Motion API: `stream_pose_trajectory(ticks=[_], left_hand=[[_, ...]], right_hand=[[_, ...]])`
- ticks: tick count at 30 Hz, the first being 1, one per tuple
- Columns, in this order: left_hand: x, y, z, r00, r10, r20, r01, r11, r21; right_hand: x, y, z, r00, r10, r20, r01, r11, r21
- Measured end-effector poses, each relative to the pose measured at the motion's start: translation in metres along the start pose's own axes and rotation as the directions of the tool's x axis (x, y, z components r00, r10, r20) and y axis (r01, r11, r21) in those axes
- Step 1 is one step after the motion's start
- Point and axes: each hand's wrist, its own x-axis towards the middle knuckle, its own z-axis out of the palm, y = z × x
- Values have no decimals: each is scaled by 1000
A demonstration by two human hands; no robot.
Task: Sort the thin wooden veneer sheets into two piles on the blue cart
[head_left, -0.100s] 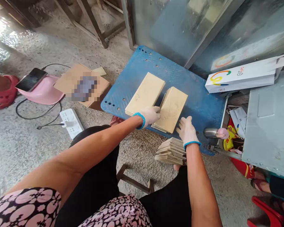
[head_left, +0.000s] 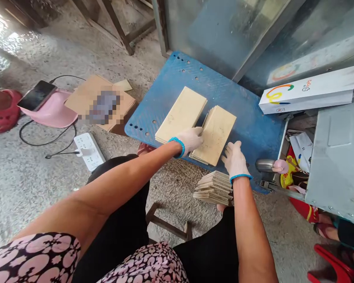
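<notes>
Two stacks of thin tan wooden sheets lie side by side on a blue perforated board. My gloved left hand rests on the near end of the left stack, its fingers touching the edge of the right stack. Just right of that stack's near corner is my gloved right hand, fingers stretched out and apart, holding nothing. A third, uneven pile of sheets sits on my right knee below that hand.
A white printed box and grey metal housing stand at right, with a steel flask and clutter below. At left lie a cardboard box, a pink stool bearing a phone, a power strip and another person's red-sandalled foot.
Both hands have crept slightly farther over the stacks; the camera view has shifted a little.
</notes>
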Motion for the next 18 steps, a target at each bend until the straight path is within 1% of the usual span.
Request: stream_pose_trajectory(ticks=[2, 5, 9, 13, 15, 18], left_hand=[[3, 8, -2, 1000, 23, -20, -23, 1000, 7], [7, 18, -3, 1000, 26, 2, -26, 1000, 13], [11, 28, -1, 1000, 4, 8, -4, 1000, 2], [16, 34, 0, 999, -31, 12, 31, 999, -24], [18, 37, 0, 999, -44, 9, 44, 998, -53], [20, 39, -1, 998, -66, 3, 66, 993, -96]], right_hand=[[5, 0, 5, 999, -26, 32, 26, 1000, 15], [14, 0, 11, 994, -31, 109, 26, 999, 42], [28, 3, 10, 991, -33, 128, 32, 999, 14], [45, 10, 2, 979, -111, 171, 124, 990, -71], [52, 13, -1, 972, -158, 175, 179, 978, -108], [58, 16, -2, 963, -194, 187, 222, 965, -141]])
